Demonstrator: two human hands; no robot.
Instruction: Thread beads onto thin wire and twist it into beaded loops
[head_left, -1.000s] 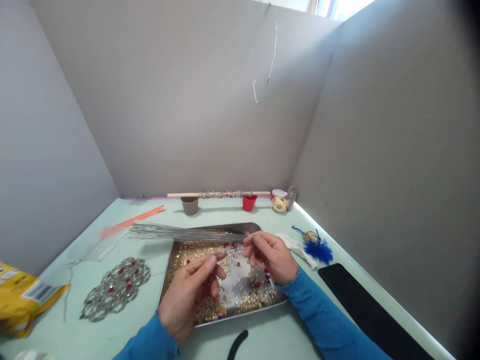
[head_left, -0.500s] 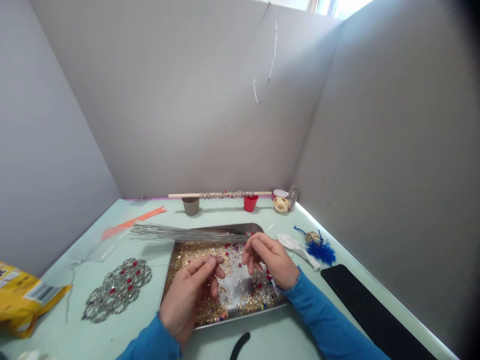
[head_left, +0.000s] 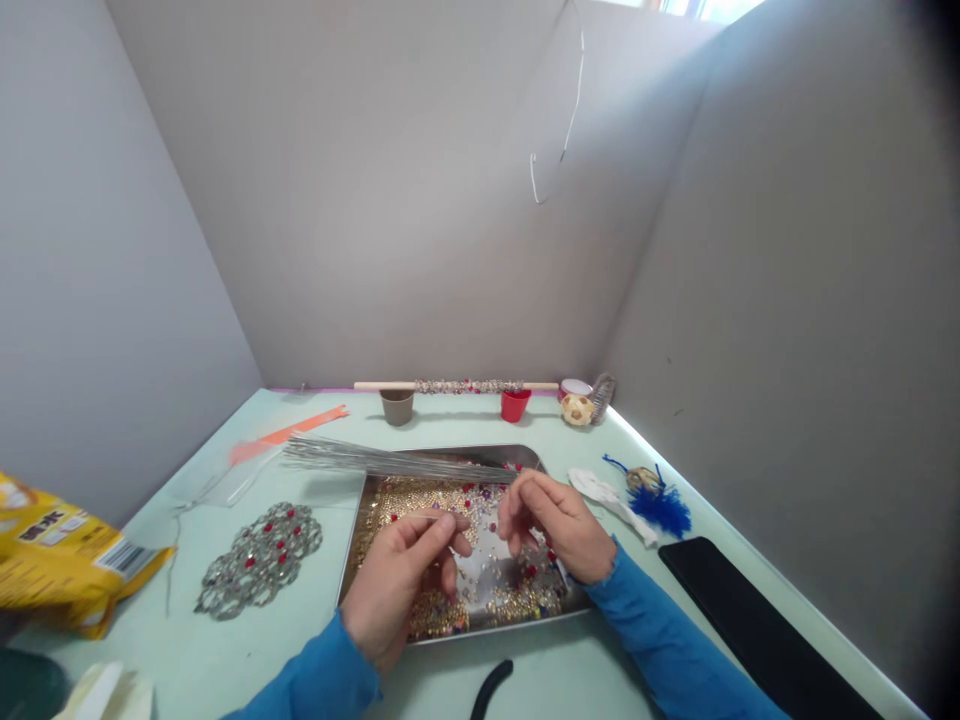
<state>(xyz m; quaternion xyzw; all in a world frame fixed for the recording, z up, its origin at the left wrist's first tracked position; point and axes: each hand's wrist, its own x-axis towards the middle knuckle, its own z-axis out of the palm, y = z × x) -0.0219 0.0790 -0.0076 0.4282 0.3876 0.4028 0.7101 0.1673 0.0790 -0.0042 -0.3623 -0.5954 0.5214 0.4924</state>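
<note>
View shifted right, both hands [head_left: 480, 560] pinched over bead tray [head_left: 450, 632], L holds wire [head_left: 431, 517], wire bundle [head_left: 390, 461] behind.

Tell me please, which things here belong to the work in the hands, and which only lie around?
In use: left hand, right hand, bundle of wires, tray of beads.

Lying about: beaded mat, yellow packet, brown cup, red cup, blue tassel, black slab.

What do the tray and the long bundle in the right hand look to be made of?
The tray looks like polished metal, probably steel: grey, with a mirror-like floor between the beads. The bundle held by the right hand seems to be thin, straight silvery metal wires, though coated strands cannot be ruled out.
</note>
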